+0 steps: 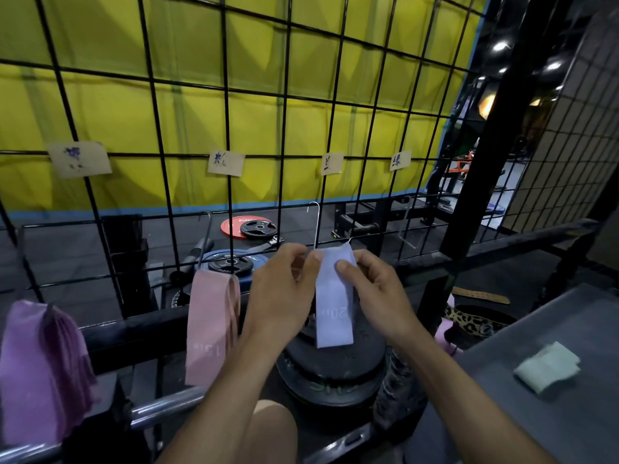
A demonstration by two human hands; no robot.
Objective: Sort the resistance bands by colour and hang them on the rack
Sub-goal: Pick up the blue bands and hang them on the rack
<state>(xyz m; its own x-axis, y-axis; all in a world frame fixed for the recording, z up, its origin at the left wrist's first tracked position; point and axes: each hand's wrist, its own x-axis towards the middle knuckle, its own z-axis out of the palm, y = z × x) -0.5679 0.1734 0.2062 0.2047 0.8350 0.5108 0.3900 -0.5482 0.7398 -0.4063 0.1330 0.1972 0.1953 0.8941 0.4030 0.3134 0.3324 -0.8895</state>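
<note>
Both hands hold a pale blue resistance band (pixel 334 306) at a wire hook (pixel 315 226) on the black grid rack (pixel 284 128): the left hand (pixel 281 296) pinches its upper edge, the right hand (pixel 375 293) presses a thumb on its face. A pink band (pixel 211 326) and purple bands (pixel 40 370) hang to the left; a pale green band (pixel 547 366) lies on the grey table (pixel 569 329).

I can't read the blurred paper labels (pixel 226 163) on the rack; the purple bands (pixel 40 370) are smeared, and my left grip (pixel 281 293) hides the blue band's (pixel 335 306) left edge
</note>
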